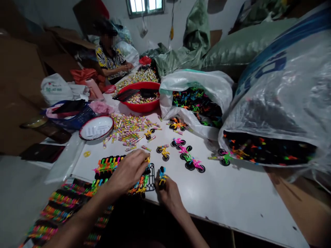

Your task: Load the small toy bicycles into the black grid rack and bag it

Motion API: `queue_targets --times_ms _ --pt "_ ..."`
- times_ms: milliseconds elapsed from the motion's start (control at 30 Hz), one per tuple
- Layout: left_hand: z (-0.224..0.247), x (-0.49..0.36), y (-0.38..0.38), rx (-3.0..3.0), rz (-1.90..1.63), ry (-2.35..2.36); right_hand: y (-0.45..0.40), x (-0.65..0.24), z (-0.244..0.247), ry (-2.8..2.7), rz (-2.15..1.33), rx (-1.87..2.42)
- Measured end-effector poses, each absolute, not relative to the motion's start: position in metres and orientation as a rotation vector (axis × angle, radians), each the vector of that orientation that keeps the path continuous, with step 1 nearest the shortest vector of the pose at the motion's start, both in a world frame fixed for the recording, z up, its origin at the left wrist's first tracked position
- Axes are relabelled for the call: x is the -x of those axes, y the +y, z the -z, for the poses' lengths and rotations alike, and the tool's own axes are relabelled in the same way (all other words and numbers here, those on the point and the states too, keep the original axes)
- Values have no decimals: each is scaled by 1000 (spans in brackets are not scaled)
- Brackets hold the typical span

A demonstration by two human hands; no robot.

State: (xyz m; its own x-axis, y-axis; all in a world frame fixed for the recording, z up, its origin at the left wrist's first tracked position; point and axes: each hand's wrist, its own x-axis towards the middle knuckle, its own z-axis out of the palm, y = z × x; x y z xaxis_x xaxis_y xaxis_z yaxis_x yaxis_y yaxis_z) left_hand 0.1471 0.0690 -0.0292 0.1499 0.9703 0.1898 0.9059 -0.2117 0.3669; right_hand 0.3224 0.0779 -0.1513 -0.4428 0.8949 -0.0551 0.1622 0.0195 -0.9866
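Note:
My right hand [169, 193] grips a small toy bicycle [162, 175] with blue and yellow parts, at the table's front edge. My left hand [131, 168] reaches over a black plastic rack [151, 177], its fingers bent together at the far right corner. A bit of yellow shows by those fingertips; what they pinch is mostly hidden. Rows of colourful toy bicycles [110, 162] fill the rack on both sides of my left hand. Beyond my hands lie loose toy bicycles, among them a yellow one [164, 152] and a pink one [198, 166].
Small wrapped tubes [129, 129] are heaped beside a white enamel basin [96, 127]. Behind stands a red basin [141, 107]. Open sacks [196, 77] of toy bicycles border the right. More filled racks [59, 203] lie at lower left. Another person [111, 58] sits at the far end.

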Motion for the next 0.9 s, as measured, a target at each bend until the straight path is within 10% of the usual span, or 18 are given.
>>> queue_targets --times_ms 900 --pt "116 -179 -2 -2641 -844 1998 63 -316 155 -2377 -824 807"
